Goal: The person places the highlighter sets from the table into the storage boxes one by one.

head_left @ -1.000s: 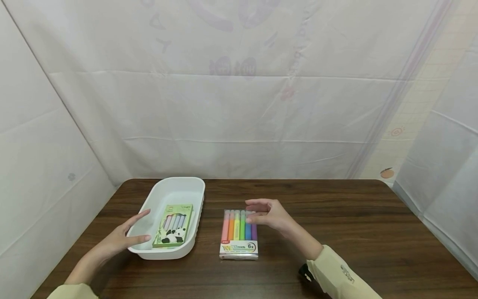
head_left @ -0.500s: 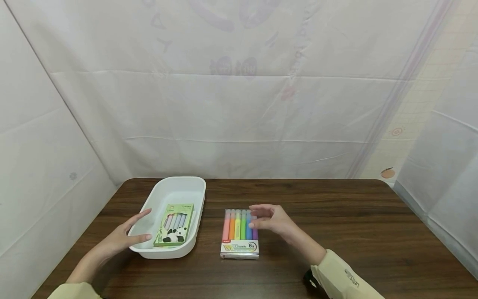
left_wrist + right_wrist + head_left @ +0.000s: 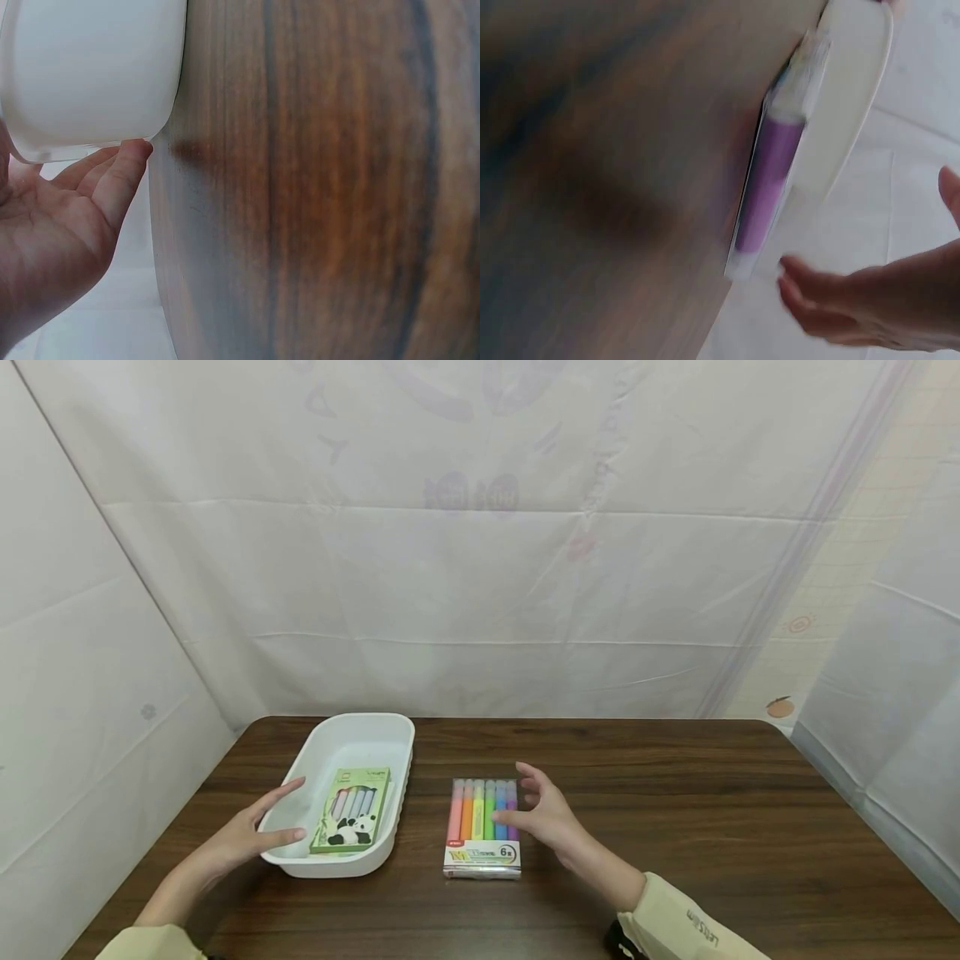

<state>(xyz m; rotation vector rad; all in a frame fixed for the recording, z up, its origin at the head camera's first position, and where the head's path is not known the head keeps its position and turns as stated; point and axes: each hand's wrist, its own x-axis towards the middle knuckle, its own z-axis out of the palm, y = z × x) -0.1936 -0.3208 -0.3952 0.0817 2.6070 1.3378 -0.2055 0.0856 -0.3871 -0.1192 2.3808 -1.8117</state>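
A clear pack of several coloured markers (image 3: 481,856) lies flat in the middle of the brown table. My right hand (image 3: 551,814) hovers at its right side, thumb reaching over the blue marker and fingers spread apart, holding nothing. In the right wrist view, that hand (image 3: 870,296) is apart from the pack's purple end marker (image 3: 769,184). To the left is a white plastic tray (image 3: 375,727). My left hand (image 3: 232,843) touches its near left corner with straight, spread fingers; fingertips (image 3: 136,150) meet the outer wall in the left wrist view.
A green box with a panda picture (image 3: 350,810) lies inside the tray. The wooden table (image 3: 675,802) stretches right, with rounded far corners. White printed cloth (image 3: 480,610) hangs behind the table and at both sides.
My right hand has shifted slightly right from the pack's top, and its fingers have spread wider, index raised. The left hand stays at the tray; the pack has not visibly moved.
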